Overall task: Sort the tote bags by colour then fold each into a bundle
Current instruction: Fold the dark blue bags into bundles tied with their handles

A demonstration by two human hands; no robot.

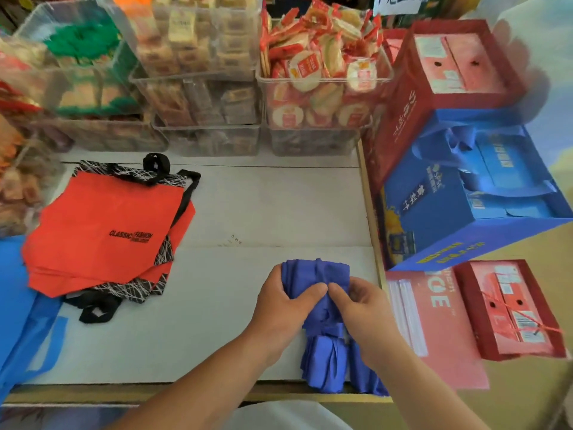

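Left hand (286, 305): fingers curled round the left side of the dark blue tote bag (319, 274), thumb laid across the top of the fabric. It is gripping.
Right hand (364, 310): thumb and fingers pinch the same bag from the right. The two thumb tips almost meet over the middle of the cloth.

Dark blue tote bag: gathered into a narrow, creased bundle on the near right part of the white tabletop (263, 206). The upper end shows beyond the hands. The lower end, with loose straps, runs between the forearms to the near edge of the table.

Stack of red tote bags (102, 225): flat on the left of the tabletop, well apart from the hands. Black-and-white patterned trim, black handles, "CLASSIC FASHION" printed on the top bag.

Light blue bags (18, 305): at the far left edge, touching the red stack, partly out of frame, draped over the near table edge.

Back of table: clear plastic bins of wrapped snacks (319, 88) in a row.

Right of table: red carton (449, 63) above a blue carton (449, 212); nearer, a pink flat pack (440, 330) and a smaller red carton (511, 308).
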